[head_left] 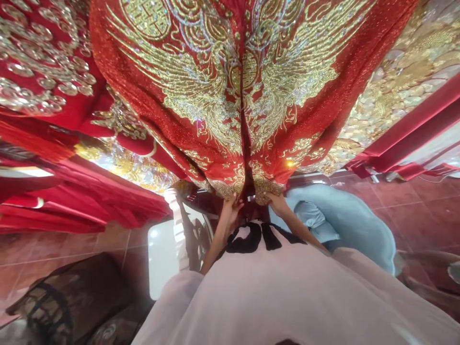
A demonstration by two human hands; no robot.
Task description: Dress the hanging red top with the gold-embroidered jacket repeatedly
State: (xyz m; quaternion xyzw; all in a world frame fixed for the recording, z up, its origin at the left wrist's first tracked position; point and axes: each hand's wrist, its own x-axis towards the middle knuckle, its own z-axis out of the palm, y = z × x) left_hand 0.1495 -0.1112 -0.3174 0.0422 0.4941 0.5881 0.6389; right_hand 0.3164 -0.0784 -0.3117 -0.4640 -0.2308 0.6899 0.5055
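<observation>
A red garment with gold embroidered wings and beadwork hangs right in front of me, its front parted by a narrow gap down the middle. My left hand pinches the gold-trimmed lower corner on the left of that gap. On the other side of the gap, my right hand grips the matching gold-trimmed corner. Both edges hang close together with a small space between them. Part of each hand's fingers is hidden behind the cloth.
Other red and gold garments hang on the left, one with clear bead ornaments. A pale blue rounded seat holding folded light-blue cloth stands at right. White plastic chair and a dark bag are at left on the tiled floor.
</observation>
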